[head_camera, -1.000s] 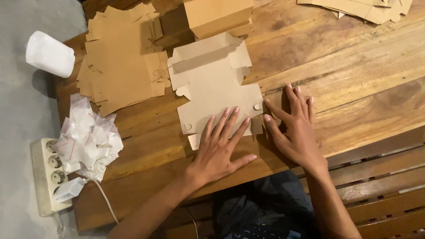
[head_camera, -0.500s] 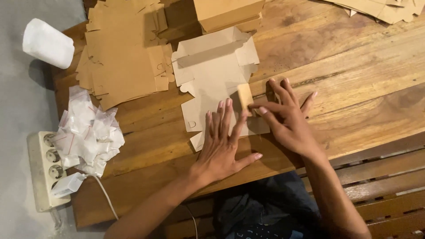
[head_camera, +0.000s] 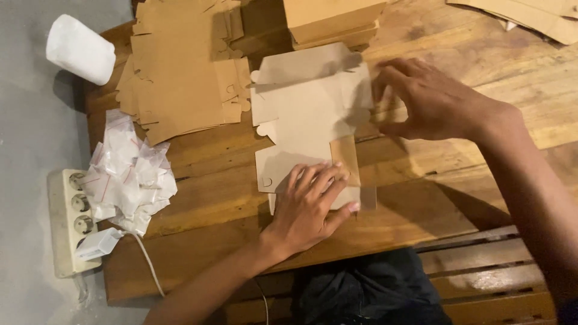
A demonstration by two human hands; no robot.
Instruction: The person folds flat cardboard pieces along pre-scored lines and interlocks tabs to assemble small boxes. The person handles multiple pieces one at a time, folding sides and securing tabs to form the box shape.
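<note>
Head view: we look down on a wooden bench (head_camera: 457, 198), and we go from the near edge to the far one.
Left hand: our left hand (head_camera: 313, 201) lies flat, fingers spread, gripping nothing, and presses down the near end of the flat box blank (head_camera: 307, 114). It was pressing the same spot a second ago and has barely shifted.
Side flap: a narrow flap (head_camera: 346, 157) now lies turned over by the left fingertips, showing its darker brown side. A second ago the blank lay wholly flat, so we judge one fold made.
Right hand: our right hand (head_camera: 430, 99) has left the near right part of the blank, where it lay flat beside the left, and has gone up to the blank's far right edge. It hovers half curled, fingers loosely bent at the edge; we cannot tell whether it pinches the card, and motion blurs it.
Box blank: pale card, lying near the middle of the bench, its far end close to the far edge.
Meaning: we judge the work has passed from the near flap to the far right side.
Left side: a heap of small clear bags (head_camera: 129, 171) lies at the left edge, a stack of brown blanks (head_camera: 180, 78) towards the far left corner.
Far edge: folded brown boxes (head_camera: 331, 21) stand just beyond the blank.
</note>
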